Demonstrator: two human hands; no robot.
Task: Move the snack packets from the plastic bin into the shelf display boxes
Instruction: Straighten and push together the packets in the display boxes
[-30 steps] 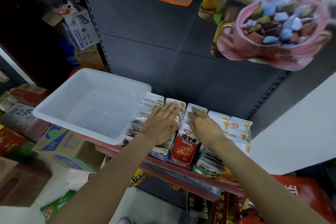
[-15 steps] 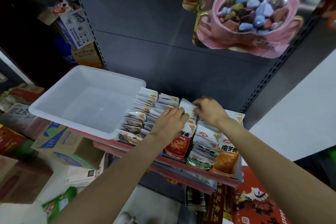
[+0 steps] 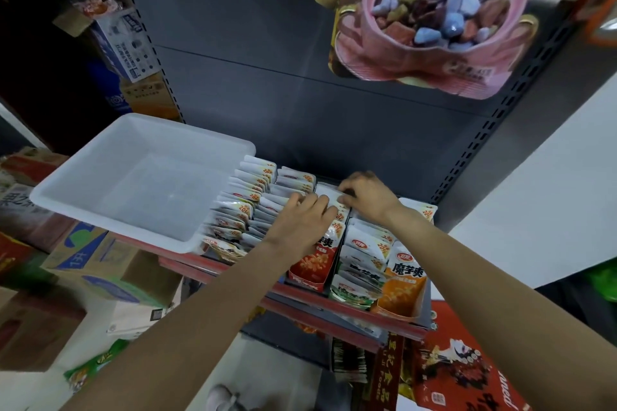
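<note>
My left hand [image 3: 302, 220] rests flat, fingers straight, on the packets [image 3: 245, 207] in the boxes [image 3: 312, 272], right of the bin [image 3: 53, 197]. My right hand [image 3: 365, 193] pinches a far packet; pressing harder could tip rows forward.

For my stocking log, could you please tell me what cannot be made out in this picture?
Head view:
- Packets under the left hand: covered by it.
- Right hand grip: fingertips curl out of sight behind packet tops.
- Translucent white plastic bin near wall interior: hidden by its rim.
- Small packet print: blurred.
</note>
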